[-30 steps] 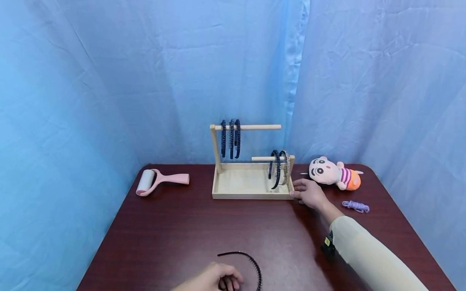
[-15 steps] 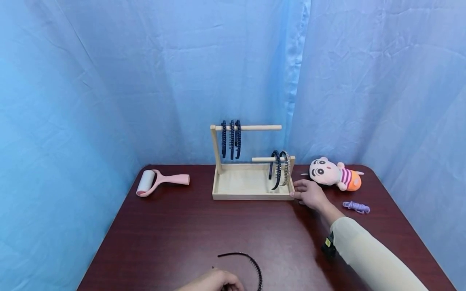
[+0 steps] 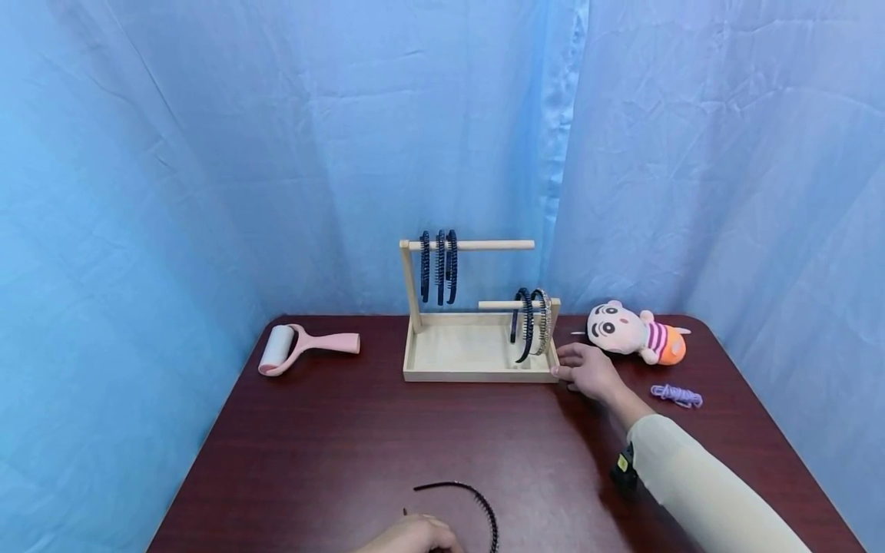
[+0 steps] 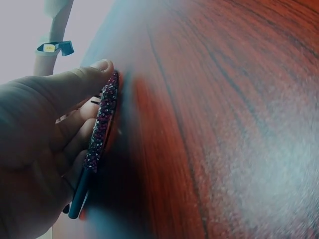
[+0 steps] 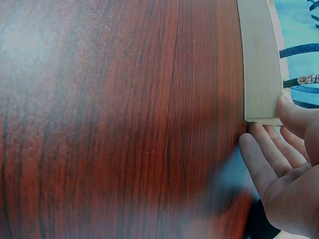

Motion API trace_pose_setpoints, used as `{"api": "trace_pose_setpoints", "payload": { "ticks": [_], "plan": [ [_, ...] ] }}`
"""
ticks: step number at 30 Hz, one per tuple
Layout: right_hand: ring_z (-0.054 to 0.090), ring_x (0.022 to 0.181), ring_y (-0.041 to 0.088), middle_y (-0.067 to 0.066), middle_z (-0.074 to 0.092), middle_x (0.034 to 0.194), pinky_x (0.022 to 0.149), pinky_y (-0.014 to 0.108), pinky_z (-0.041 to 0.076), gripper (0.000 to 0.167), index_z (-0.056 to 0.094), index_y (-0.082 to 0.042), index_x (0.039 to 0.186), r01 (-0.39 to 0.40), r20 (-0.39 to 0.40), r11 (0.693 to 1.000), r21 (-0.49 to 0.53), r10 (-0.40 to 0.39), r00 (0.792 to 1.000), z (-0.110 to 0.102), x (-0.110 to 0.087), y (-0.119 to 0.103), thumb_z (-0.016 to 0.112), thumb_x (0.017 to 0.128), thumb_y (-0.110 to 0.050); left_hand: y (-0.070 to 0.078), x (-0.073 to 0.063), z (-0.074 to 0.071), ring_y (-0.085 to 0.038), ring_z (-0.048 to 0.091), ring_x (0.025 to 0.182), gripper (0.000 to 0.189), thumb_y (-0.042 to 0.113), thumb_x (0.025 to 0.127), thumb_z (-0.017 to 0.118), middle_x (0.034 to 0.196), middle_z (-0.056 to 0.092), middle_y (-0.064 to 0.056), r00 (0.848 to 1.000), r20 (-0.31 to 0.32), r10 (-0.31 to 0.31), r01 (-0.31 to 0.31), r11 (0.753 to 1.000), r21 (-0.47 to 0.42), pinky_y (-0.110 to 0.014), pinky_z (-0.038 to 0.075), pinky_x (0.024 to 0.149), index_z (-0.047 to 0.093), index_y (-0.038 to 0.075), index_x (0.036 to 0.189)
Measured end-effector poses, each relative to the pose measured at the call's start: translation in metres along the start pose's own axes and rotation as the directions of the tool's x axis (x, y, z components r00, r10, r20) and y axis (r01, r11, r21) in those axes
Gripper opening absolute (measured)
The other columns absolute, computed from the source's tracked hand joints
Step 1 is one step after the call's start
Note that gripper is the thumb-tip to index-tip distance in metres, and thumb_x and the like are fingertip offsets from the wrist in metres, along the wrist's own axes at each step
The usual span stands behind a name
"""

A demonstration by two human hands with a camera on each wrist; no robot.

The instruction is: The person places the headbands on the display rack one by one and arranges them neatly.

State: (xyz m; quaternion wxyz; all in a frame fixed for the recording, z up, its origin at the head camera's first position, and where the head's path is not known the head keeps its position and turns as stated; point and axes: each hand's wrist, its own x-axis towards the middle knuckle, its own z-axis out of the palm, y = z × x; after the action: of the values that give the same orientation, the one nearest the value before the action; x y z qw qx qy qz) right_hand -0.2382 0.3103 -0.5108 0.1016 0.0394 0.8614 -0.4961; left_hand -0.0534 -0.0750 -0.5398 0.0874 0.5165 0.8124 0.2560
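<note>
My left hand (image 3: pixel 415 534) is low in the head view, cut off by its bottom edge. Up close in the left wrist view, its thumb and fingers pinch a dark headband (image 4: pixel 102 124) with purple glitter and a plain black end. Right of this hand a thin black toothed headband (image 3: pixel 484 511) curves over the table; whether the two are separate is hard to tell. My right hand (image 3: pixel 588 370) rests at the front right corner of a wooden headband stand (image 3: pixel 477 377). Its thumb touches the tray wall (image 5: pixel 261 64), and its fingers lie fairly straight along the outer side.
Dark headbands (image 3: pixel 440 269) hang from the upper bar (image 3: pixel 498 245); a dark one (image 3: pixel 527 326) and a sparkly one (image 3: pixel 545 322) hang from the lower bar (image 3: pixel 494 305). A pink lint roller (image 3: pixel 311 343) lies left. A plush doll (image 3: pixel 632 332) and purple cord (image 3: pixel 676 395) lie right.
My left hand has turned over and shifted slightly down, so its curled fingers show less. A small dark tip now shows above it. My right hand stays at the stand's corner.
</note>
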Motion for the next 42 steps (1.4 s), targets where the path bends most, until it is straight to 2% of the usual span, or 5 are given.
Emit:
{"api": "trace_pose_setpoints", "payload": {
  "ticks": [7,15,24,32,42],
  "plan": [
    [0.07,0.106,0.026,0.032,0.061,0.136,0.082,0.044,0.062,0.047,0.053,0.007,0.14,-0.004,0.004,1.0,0.0,0.004,1.0,0.0,0.0,0.0,0.069,0.099,-0.009,-0.004,0.002,0.007,0.012,0.058,0.088,0.006,0.022,0.085,0.07,0.088,0.069,0.017,0.997,-0.034,0.063,-0.059,0.993,0.102,0.001,0.035,0.086,0.074,0.023,0.088],
    [0.07,0.107,0.026,0.032,0.06,0.136,0.083,0.044,0.062,0.047,0.053,0.007,0.14,-0.004,0.004,1.0,0.004,0.004,1.0,0.0,-0.001,-0.002,0.069,0.099,-0.009,-0.004,0.004,0.007,0.013,0.056,0.083,0.004,0.02,0.082,0.069,0.084,0.067,0.017,0.997,-0.046,0.068,-0.061,0.988,0.143,0.0,0.036,0.082,0.072,0.023,0.084],
    [0.071,0.104,0.024,0.032,0.06,0.135,0.081,0.042,0.062,0.048,0.053,0.007,0.14,-0.001,-0.001,1.0,0.017,0.001,1.0,0.0,0.001,0.002,0.07,0.098,-0.009,-0.004,0.0,0.008,0.016,0.047,0.079,0.01,0.011,0.084,0.073,0.086,0.066,0.011,0.985,-0.167,0.033,-0.044,0.997,-0.059,0.004,0.037,0.072,0.075,0.018,0.092],
    [0.071,0.102,0.023,0.031,0.062,0.134,0.08,0.042,0.062,0.046,0.054,0.006,0.138,0.003,-0.004,1.0,0.016,-0.002,1.0,0.0,0.001,0.004,0.07,0.098,-0.009,-0.003,-0.001,-0.001,0.008,0.056,0.077,0.015,0.011,0.084,0.077,0.084,0.064,0.006,0.936,-0.345,0.067,-0.101,0.992,-0.08,0.0,0.043,0.071,0.074,0.015,0.097],
    [0.071,0.1,0.022,0.03,0.063,0.133,0.08,0.042,0.062,0.047,0.055,0.006,0.138,0.002,-0.004,1.0,0.013,-0.002,1.0,-0.001,0.001,0.002,0.071,0.097,-0.01,0.008,0.009,-0.021,-0.004,0.059,0.074,0.024,0.003,0.082,0.084,0.083,0.064,0.004,0.849,-0.527,-0.049,-0.084,0.97,-0.227,-0.013,0.051,0.063,0.073,0.016,0.1]
  ]
}}
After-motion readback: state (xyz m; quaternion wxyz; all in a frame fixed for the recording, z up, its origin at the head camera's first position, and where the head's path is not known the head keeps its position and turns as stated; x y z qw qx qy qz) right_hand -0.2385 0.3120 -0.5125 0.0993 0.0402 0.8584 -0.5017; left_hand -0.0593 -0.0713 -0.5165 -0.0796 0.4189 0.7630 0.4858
